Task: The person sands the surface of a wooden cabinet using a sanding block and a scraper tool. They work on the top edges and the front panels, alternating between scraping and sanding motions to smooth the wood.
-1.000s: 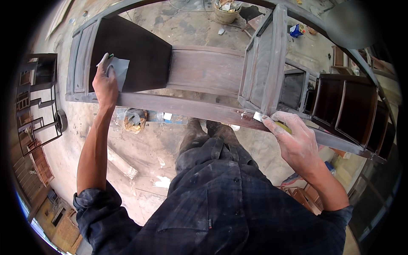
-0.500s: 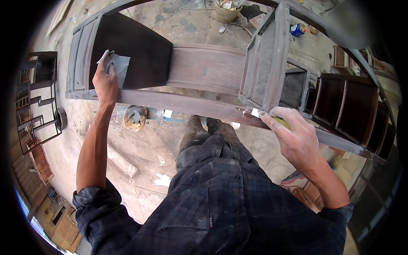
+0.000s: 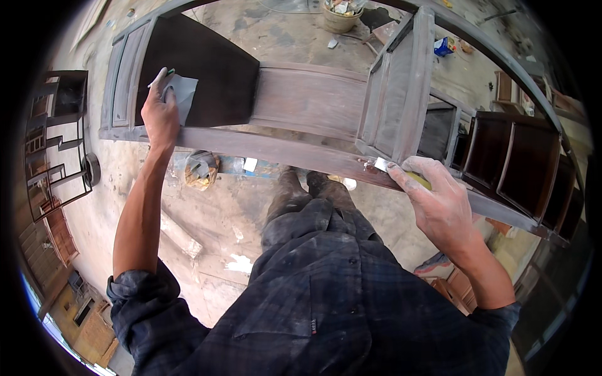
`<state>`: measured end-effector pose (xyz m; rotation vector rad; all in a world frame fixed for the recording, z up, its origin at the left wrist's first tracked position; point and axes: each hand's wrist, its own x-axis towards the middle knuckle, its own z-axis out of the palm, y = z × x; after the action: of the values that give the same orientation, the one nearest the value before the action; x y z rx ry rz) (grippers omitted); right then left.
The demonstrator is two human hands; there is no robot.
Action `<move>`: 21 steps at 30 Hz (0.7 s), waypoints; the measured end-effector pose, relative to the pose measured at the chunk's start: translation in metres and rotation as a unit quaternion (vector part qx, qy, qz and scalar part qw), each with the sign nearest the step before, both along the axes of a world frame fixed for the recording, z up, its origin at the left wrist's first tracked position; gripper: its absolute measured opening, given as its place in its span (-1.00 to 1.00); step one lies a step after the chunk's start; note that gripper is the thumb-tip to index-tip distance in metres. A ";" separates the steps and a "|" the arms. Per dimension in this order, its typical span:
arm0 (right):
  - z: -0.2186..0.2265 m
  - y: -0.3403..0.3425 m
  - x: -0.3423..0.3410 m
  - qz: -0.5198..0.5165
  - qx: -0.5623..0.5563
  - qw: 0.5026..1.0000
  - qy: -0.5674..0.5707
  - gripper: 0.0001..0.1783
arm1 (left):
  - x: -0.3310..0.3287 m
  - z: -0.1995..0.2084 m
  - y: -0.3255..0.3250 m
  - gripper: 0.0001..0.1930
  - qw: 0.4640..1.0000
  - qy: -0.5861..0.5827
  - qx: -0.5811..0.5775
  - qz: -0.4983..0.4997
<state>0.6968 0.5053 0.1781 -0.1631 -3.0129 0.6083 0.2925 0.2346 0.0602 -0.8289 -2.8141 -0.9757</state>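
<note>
Dust-covered, my right hand (image 3: pixel 439 194) is closed around a putty knife with a yellow handle (image 3: pixel 419 181). Its pale blade (image 3: pixel 381 164) touches the front rail (image 3: pixel 301 155) of a dark wooden furniture frame, beside small whitish specks. My left hand (image 3: pixel 161 116) pinches a thin, flat grey sheet (image 3: pixel 183 94) with a bit of green near the fingertips; its exact kind cannot be made out. This hand is over the rail's left part, in front of a dark panel (image 3: pixel 197 72). A brown board (image 3: pixel 310 94) spans the middle of the frame.
An upright framed panel (image 3: pixel 398 88) and dark brown panels (image 3: pixel 511 160) rise at the right. Beyond the frame stand a bucket of scraps (image 3: pixel 339 20) and a blue can (image 3: pixel 444 46). An open bag (image 3: pixel 201 170) lies below the rail. Another dark frame (image 3: pixel 59 138) stands far left.
The whole view has shifted slightly, and a blurred grey round shape at the upper right is gone. Both hands keep nearly the same places and grips.
</note>
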 end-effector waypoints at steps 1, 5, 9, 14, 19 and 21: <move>-0.001 -0.003 -0.003 0.000 -0.008 1.000 0.002 -0.37 | 0.000 -0.001 0.000 -0.54 1.000 0.001 0.001 -0.001; -0.005 -0.007 -0.001 0.010 0.012 1.000 0.011 -0.38 | -0.001 -0.002 -0.002 -0.54 1.000 0.007 0.008 -0.007; -0.011 -0.012 0.007 0.006 0.035 0.999 0.036 -0.39 | -0.002 -0.003 -0.003 -0.53 0.999 0.027 0.021 -0.019; -0.014 -0.017 0.003 0.009 0.042 0.998 0.038 -0.41 | -0.001 -0.003 -0.003 -0.53 1.000 0.019 0.011 -0.009; -0.014 -0.017 0.000 0.006 0.034 0.999 0.042 -0.43 | -0.002 -0.004 -0.002 -0.53 0.999 0.027 0.014 -0.014; -0.013 -0.019 -0.003 0.004 0.031 0.999 0.039 -0.45 | -0.002 -0.004 -0.003 -0.53 0.999 0.028 0.017 -0.014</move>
<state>0.6938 0.4859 0.1654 -0.1203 -2.9531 0.5097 0.2901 0.2320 0.0558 -0.8795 -2.7386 -0.9850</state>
